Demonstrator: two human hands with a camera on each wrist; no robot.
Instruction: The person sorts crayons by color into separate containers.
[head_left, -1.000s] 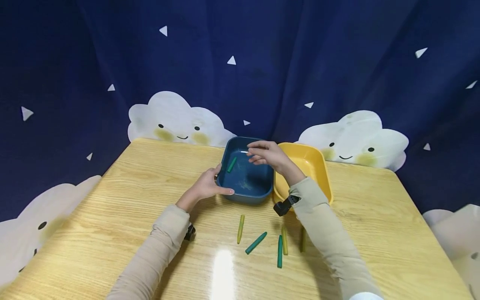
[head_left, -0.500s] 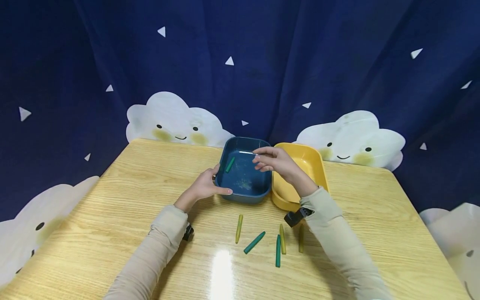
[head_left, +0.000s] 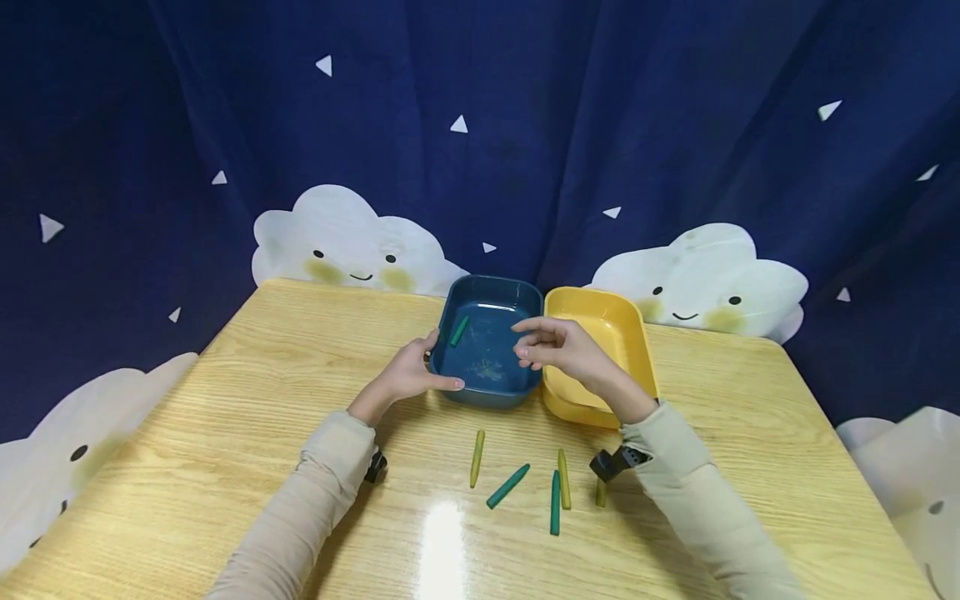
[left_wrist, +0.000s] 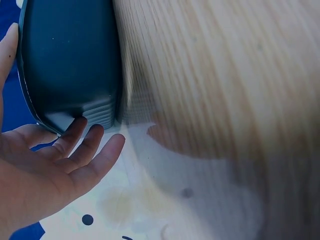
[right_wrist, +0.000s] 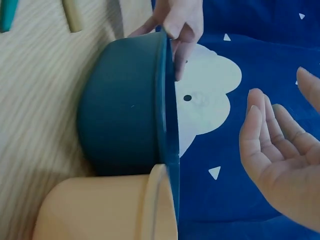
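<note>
My left hand (head_left: 407,372) grips the left side of a dark blue plastic tub (head_left: 491,398), its thumb lying along the front rim. In the left wrist view several fingers (left_wrist: 85,147) bend against the tub's outer wall. A green crayon (head_left: 459,332) lies inside, near the left wall. My right hand (head_left: 566,348) hovers above the place where the blue tub meets a yellow tub (head_left: 637,350). Its fingers are loosely bent with nothing between them, and the right wrist view shows the same palm (right_wrist: 280,165) raised over the rims.
In front of the tubs, on the wooden table (head_left: 300,358), lie green crayons (head_left: 508,486) and yellow crayons (head_left: 477,458). The right wrist camera (head_left: 611,462) partly covers one yellow crayon (head_left: 601,493). Behind the table hangs a dark blue curtain (head_left: 495,167) with cloud faces.
My right hand has drawn back from over the blue tub, rightward and toward me, fingers curling a little more. The left hand keeps its hold; the crayons stay put.
</note>
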